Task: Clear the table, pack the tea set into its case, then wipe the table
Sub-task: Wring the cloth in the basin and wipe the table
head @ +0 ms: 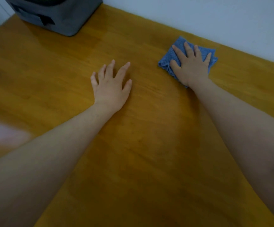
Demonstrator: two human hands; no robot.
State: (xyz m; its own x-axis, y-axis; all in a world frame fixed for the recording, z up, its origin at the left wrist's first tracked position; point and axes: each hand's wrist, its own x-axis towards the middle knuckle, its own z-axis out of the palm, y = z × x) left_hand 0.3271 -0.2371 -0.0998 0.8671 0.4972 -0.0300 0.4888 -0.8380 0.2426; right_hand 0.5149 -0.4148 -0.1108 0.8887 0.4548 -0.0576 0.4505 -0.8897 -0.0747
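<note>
One grey fabric case (54, 15) stands at the far left corner of the wooden counter (141, 145), its top cut off by the frame edge; a pale patch shows at its open top, but what lies inside cannot be told. A dark strap or handle hangs on its front side. One blue woven cloth (179, 45), folded, lies near the far right edge by the wall. The right hand (190, 66) presses flat on it, grip spread apart, fingers splayed over the cloth. The left hand (110, 86) rests palm down on bare wood, well apart from the cloth, grip likewise spread and holding nothing.
</note>
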